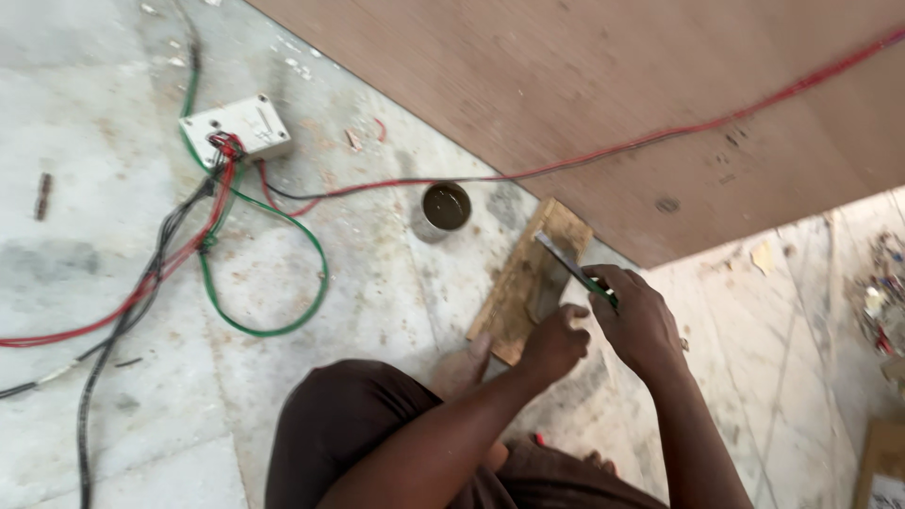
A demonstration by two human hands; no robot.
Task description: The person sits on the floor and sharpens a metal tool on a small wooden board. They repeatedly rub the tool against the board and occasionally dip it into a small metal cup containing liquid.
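I observed the right hand (641, 320) closed around the green handle of a chisel (573, 267), its blade laid flat and slanting up-left across a worn wooden block (528, 283) on the stone floor (377, 283). The left hand (556, 344) was curled shut, pressing against the block's near edge; whether it held anything I could not tell. In my judgement the work was a stroking of the blade on the block, and doing it well calls for a constant low angle, even pressure, and the left hand steadying the block. Both forearms reached forward from a crouch, wrists bent down. A small tin of dark liquid (443, 209) stood just beside the block's far end, and wires (226, 226) trailed to the left.
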